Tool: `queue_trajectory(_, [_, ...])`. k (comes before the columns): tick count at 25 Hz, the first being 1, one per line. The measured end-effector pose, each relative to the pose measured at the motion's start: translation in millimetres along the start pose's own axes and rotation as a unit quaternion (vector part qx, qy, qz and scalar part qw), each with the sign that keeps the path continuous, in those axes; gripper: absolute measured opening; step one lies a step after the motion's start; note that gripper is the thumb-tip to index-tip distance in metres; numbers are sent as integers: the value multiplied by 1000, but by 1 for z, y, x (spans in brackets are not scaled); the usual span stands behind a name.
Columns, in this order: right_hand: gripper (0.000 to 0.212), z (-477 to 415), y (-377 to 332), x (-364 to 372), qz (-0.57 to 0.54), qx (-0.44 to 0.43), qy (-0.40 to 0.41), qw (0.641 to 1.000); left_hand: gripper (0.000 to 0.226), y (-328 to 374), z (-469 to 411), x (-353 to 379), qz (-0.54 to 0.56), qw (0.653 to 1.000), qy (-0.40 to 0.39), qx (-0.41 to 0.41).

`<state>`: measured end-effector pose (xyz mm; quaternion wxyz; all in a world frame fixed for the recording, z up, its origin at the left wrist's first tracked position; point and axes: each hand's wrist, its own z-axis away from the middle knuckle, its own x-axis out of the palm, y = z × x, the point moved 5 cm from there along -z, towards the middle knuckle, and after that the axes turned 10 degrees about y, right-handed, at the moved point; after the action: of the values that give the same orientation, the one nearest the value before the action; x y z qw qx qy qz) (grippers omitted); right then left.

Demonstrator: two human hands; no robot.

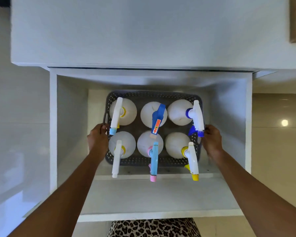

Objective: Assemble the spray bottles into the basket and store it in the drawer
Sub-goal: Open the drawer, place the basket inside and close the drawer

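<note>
Presently the left hand (pixel 98 139) held the left handle of the dark perforated basket (pixel 143 162), grip closed, fingers curled over the rim. The basket was inside the open white drawer (pixel 53 134); contact with the drawer floor could not be told. Six white spray bottles (pixel 153 115) stood upright in it, two rows of three, with white, blue and light-blue trigger heads. The right hand (pixel 212 141) clasped the right rim, fingers curled.

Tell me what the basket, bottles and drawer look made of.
The basket looks like dark grey moulded plastic, going by its regular perforations. The bottles seem white matte plastic, with glossier coloured trigger heads. The drawer is probably white painted or laminated board: smooth flat panels, square edges.
</note>
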<state>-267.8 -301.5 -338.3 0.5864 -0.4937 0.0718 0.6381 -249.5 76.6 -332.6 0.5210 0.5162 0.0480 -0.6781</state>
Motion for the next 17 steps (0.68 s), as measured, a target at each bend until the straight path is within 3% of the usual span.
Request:
queue_trajectory(7, [14,-20,-1,14,37,-15,-17,999,27,1,0,11,-12,1000,18,-4])
queue_trajectory(17, [24,-21,-7,21,71,-28,0,997,23,-12,-12,17,-6,998,-1,-70])
